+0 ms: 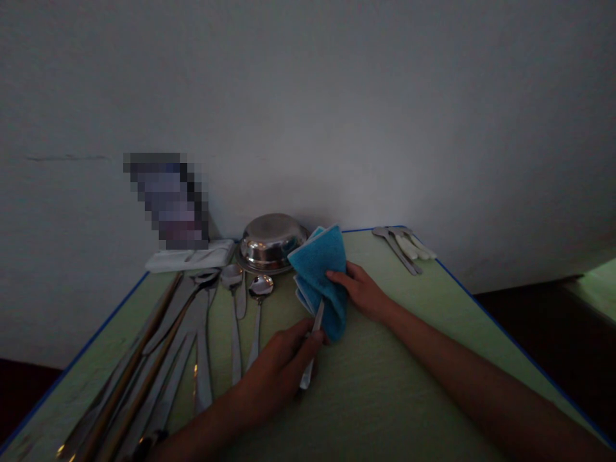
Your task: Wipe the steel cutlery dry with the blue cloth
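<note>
At the centre of the frame, the left hand is curled around the lower part of a slim metal utensil, with thumb and fingers pinching its handle. The handle rises at a slight tilt into a blue cloth, which hides the utensil's upper end, so I cannot tell what kind it is. The right hand grips the cloth from the right, its fingers pressed into the folds around the utensil.

Everything sits over a pale green tabletop with a blue edge. Just behind the cloth, by the wall, a steel bowl lies upside down. Two spoons lie left of the cloth, and a row of long cutlery fills the lower left. A folded white napkin lies left of the bowl. A few more pieces of cutlery lie in the far right corner of the tabletop.
</note>
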Tool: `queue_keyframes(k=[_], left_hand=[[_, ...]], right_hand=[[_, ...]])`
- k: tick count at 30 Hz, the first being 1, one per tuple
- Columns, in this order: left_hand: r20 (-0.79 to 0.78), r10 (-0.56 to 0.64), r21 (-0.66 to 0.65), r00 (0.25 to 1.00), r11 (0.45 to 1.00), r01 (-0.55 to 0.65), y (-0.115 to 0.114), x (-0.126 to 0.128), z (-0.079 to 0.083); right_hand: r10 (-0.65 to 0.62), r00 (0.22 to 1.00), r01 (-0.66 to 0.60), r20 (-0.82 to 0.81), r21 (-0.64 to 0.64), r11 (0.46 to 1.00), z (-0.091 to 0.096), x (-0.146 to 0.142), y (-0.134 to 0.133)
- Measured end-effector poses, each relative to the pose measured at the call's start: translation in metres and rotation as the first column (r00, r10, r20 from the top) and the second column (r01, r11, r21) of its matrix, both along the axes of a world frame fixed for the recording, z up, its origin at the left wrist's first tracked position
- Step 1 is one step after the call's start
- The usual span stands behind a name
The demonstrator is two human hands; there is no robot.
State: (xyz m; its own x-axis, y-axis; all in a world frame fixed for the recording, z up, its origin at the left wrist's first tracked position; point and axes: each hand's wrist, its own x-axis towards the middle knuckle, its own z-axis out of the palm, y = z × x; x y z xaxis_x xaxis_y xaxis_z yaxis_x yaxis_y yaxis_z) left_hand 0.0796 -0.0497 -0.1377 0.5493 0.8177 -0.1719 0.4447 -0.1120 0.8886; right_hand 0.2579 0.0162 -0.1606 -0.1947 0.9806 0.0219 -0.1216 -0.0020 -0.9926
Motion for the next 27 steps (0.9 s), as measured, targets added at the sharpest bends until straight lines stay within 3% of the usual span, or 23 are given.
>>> queue_keyframes(k=[27], left_hand=[[0.024,0.017,-0.060,1.000,0.998,-0.016,-0.0014,0.0014,0.0010]], right_hand=[[-0.011,1.000,0.010,0.017,0.008,1.000,-0.0022,0.0015,0.0000]])
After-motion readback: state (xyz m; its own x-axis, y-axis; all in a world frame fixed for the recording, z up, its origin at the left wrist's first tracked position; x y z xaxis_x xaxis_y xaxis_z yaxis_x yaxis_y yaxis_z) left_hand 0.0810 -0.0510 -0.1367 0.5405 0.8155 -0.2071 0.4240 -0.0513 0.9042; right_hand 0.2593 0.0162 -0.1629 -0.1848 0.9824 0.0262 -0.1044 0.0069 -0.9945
